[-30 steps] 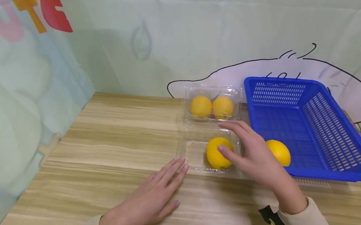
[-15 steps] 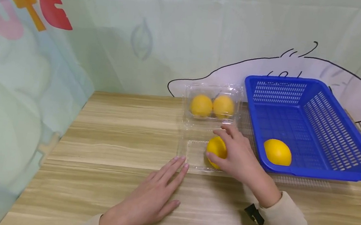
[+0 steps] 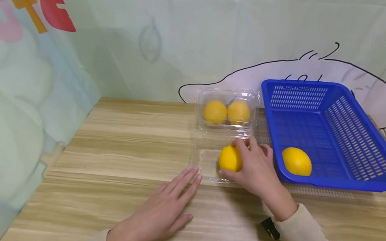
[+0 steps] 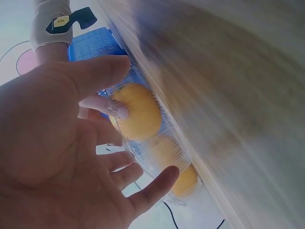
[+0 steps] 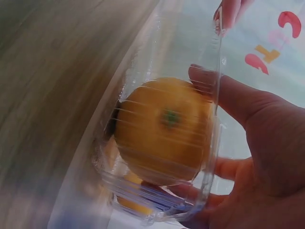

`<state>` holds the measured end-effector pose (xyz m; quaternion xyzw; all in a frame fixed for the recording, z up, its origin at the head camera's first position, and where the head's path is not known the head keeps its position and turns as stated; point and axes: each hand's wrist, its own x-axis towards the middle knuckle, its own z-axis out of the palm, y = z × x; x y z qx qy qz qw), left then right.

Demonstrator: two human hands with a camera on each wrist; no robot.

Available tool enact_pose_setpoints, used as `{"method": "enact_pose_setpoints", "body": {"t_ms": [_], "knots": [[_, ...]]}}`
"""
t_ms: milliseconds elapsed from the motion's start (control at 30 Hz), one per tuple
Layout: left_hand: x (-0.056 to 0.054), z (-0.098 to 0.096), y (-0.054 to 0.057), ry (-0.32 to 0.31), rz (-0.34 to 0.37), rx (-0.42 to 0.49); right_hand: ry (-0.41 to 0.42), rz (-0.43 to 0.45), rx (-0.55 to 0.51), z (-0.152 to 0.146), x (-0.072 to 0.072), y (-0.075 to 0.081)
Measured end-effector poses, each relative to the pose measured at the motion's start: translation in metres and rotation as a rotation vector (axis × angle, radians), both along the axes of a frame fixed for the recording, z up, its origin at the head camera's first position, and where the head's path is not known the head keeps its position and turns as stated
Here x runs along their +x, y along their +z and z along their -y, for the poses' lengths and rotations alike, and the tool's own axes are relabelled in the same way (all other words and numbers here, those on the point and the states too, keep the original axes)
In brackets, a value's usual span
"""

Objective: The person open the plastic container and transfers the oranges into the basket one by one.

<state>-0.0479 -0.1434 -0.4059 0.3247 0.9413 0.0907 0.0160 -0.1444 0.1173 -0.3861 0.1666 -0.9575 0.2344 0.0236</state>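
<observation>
My right hand (image 3: 259,169) reaches over a clear plastic box (image 3: 208,165) and grips an orange (image 3: 229,159) in its right part, thumb at the near side and fingers on the far side. In the right wrist view, the orange (image 5: 159,133) shows its green stem end through the ribbed plastic. My left hand (image 3: 159,208) rests on the table with straight fingers, fingertips right at the box's near left corner. Directly behind, two more oranges (image 3: 215,112) sit side by side within clear plastic (image 3: 224,131).
A blue slatted basket (image 3: 339,184) stands to the right of the plastic boxes, with one orange (image 3: 296,161) in its near left corner. The wooden table (image 3: 122,140) meets a printed cloth backdrop (image 3: 188,36) at the back and left.
My right hand has come left and down from hovering over the orange and now grips it. The orange has shifted slightly left. My left hand has stayed in place.
</observation>
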Motion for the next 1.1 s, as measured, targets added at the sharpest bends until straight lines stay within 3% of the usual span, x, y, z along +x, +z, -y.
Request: {"method": "enact_pose_setpoints", "body": {"t_ms": [400,733,1100], "knots": [[0.001,0.0,0.001,0.0,0.004,-0.004,0.092,-0.035,-0.014,0.001,0.002,-0.001],[0.001,0.0,0.001,0.006,0.033,0.013,0.09,-0.039,-0.052,0.004,0.0,0.002],[0.001,0.001,0.0,-0.014,0.008,0.03,0.103,-0.03,-0.153,0.0,0.007,0.023]]}}
